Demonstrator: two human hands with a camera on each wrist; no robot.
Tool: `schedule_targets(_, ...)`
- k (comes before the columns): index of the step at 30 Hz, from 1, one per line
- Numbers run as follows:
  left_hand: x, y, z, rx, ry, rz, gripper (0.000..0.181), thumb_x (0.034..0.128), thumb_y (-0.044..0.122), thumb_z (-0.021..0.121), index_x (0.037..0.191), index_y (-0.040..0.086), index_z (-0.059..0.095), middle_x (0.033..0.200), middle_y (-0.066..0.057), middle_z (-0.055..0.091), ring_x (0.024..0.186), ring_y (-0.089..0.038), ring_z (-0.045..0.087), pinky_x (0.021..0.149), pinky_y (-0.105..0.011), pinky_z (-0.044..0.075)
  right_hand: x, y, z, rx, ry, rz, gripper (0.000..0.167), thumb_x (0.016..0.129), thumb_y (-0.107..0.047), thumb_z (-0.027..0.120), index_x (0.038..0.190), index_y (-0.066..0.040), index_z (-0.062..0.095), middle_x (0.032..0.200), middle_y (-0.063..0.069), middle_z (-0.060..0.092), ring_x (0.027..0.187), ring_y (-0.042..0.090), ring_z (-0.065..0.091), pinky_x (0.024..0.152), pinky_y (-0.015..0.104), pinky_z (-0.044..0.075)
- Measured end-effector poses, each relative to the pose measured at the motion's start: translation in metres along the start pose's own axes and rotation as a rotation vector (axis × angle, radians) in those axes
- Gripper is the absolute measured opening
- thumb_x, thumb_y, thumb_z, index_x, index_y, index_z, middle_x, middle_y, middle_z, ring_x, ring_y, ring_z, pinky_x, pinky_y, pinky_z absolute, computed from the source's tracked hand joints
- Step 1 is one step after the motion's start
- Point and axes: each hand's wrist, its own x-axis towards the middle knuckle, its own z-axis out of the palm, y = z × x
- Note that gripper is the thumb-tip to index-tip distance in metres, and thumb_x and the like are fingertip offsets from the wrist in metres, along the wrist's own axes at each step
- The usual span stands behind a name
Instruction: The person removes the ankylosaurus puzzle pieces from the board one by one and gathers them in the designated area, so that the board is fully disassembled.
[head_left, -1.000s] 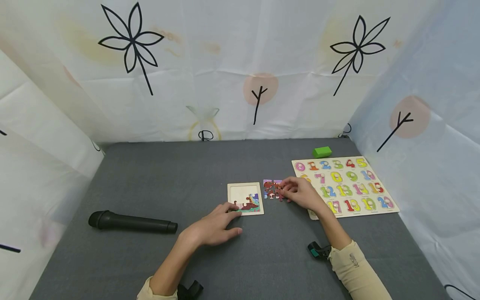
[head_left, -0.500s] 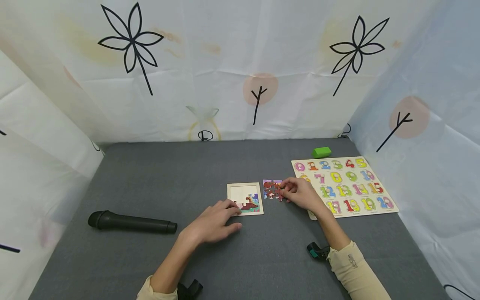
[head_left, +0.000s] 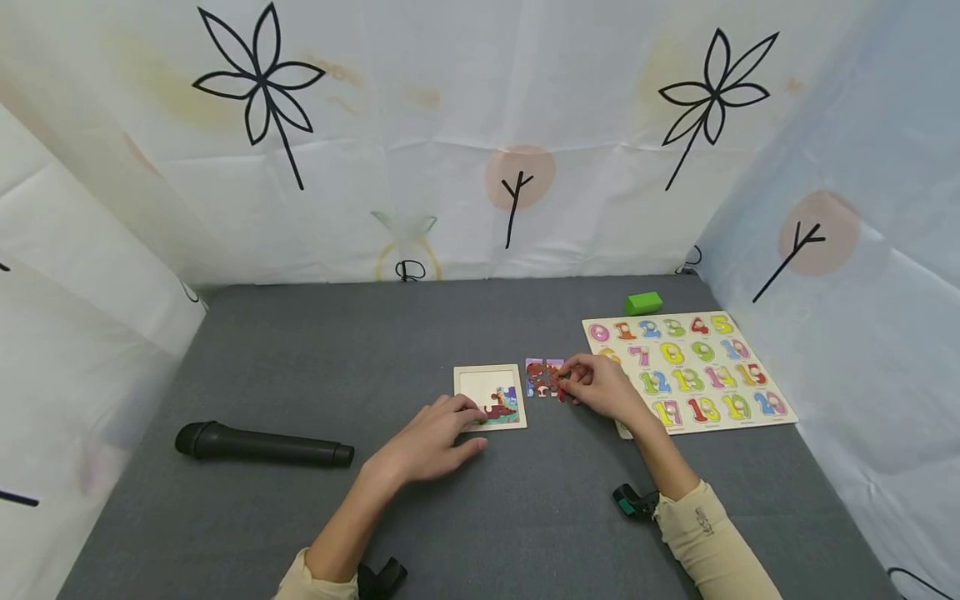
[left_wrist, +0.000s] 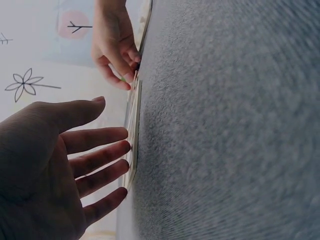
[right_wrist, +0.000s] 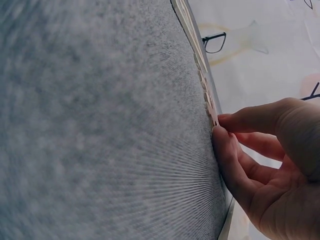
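Observation:
A small square wooden puzzle tray (head_left: 486,369) lies mid-table, with joined picture pieces (head_left: 504,403) in its lower right part. The left hand (head_left: 427,442) rests its fingertips on the tray's lower left edge; in the left wrist view that hand (left_wrist: 60,155) has its fingers spread and nearly straight. Right of the tray lie several loose puzzle pieces (head_left: 537,377) in a cluster. At their right side the right hand (head_left: 606,390) pinches one between thumb and fingers; the right wrist view shows the pinch of this hand (right_wrist: 270,165) low at the cloth.
A large number board (head_left: 712,375) lies to the right, partly under or behind the right hand. Behind it sits a green block (head_left: 643,303). A black microphone (head_left: 262,443) lies at the left. White printed cloth walls (head_left: 450,100) stand around the grey table (head_left: 337,350).
The left hand's fingers have shifted slightly to the right on the tray. The right hand has stayed nearly in place at the loose pieces.

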Motion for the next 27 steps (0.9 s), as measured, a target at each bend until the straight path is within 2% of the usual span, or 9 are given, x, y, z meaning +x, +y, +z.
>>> schedule_targets(6, 0.0012, 0.0011, 0.0017, 0.006, -0.007, 0.038, 0.043, 0.1071, 0.03, 0.069, 0.144, 0.008, 0.07, 0.147, -0.008, 0.066, 0.128, -0.027, 0.059, 0.107, -0.054, 0.051, 0.002, 0.0004, 0.0012, -0.053, 0.014, -0.001, 0.014, 0.096, -0.014, 0.083, 0.103, -0.004, 0.078, 0.078, 0.006, 0.074, 0.061, 0.006, 0.064, 0.06, 0.022, 0.047)
schedule_targets(13, 0.0014, 0.0013, 0.0029, 0.004, -0.022, 0.028, 0.044, 0.1072, 0.031, 0.069, 0.145, 0.008, 0.069, 0.149, -0.006, 0.065, 0.131, -0.026, 0.058, 0.11, -0.053, 0.051, 0.0001, -0.0022, 0.0004, -0.077, 0.014, 0.024, 0.014, 0.095, -0.015, 0.084, 0.094, -0.004, 0.076, 0.077, 0.007, 0.073, 0.059, 0.006, 0.061, 0.058, 0.022, 0.047)
schedule_targets(21, 0.0013, 0.0004, 0.0032, 0.01, -0.022, 0.029, 0.044, 0.1073, 0.032, 0.069, 0.145, 0.008, 0.069, 0.149, -0.006, 0.065, 0.131, -0.026, 0.058, 0.109, -0.053, 0.051, -0.0009, -0.0033, -0.0015, -0.056, -0.009, 0.051, 0.019, 0.097, -0.013, 0.081, 0.105, 0.002, 0.075, 0.079, 0.009, 0.073, 0.058, 0.008, 0.062, 0.055, 0.023, 0.048)
schedule_targets(27, 0.0007, 0.0005, 0.0027, 0.011, -0.024, 0.03, 0.044, 0.1073, 0.031, 0.069, 0.144, 0.007, 0.069, 0.149, -0.006, 0.065, 0.13, -0.025, 0.058, 0.11, -0.051, 0.051, -0.0005, -0.0036, -0.0038, -0.056, -0.022, 0.052, 0.018, 0.096, -0.011, 0.082, 0.102, 0.004, 0.074, 0.079, 0.011, 0.073, 0.058, 0.011, 0.063, 0.053, 0.023, 0.049)
